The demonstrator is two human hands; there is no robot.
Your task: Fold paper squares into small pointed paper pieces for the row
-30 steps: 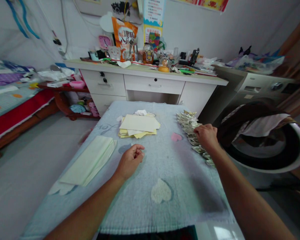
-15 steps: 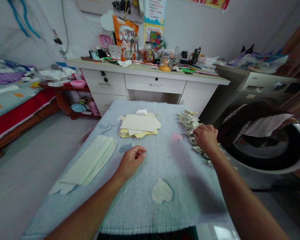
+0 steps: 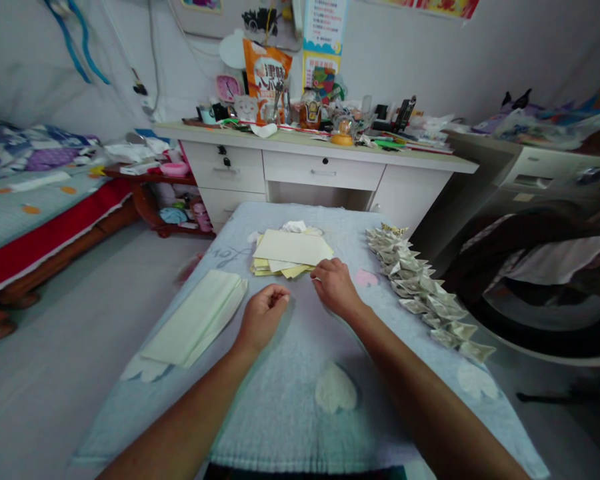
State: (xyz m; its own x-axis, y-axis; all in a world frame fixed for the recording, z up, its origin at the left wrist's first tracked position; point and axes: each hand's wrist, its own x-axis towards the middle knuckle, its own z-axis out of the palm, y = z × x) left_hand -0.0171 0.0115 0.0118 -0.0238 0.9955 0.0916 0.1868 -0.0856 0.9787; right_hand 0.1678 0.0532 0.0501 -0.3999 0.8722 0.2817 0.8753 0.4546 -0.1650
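My left hand [image 3: 265, 317] rests over the middle of the cloth, fingers curled in and thumb against them, with nothing visible in it. At the near right corner of a stack of cream and yellow paper sheets [image 3: 293, 247] is my right hand [image 3: 336, 285]. Its fingers are bent and slightly apart from the thumb, and no sheet shows in them. Beyond my left hand lies a pale green folded paper bundle [image 3: 197, 317]. A long row of folded paper pieces [image 3: 410, 270] with pointed tips runs along the right side.
A light blue cloth [image 3: 290, 387] covers the table. Behind it stands a white desk [image 3: 320, 167] crowded with jars and a snack bag [image 3: 267, 77]. To the right is a washing machine [image 3: 535, 193] with its door open and clothes hanging out; a bed [image 3: 45, 193] is at left.
My right hand has moved left from the row of folded pieces to the paper stack's corner. My left hand stays nearly in place. The view has shifted slightly.
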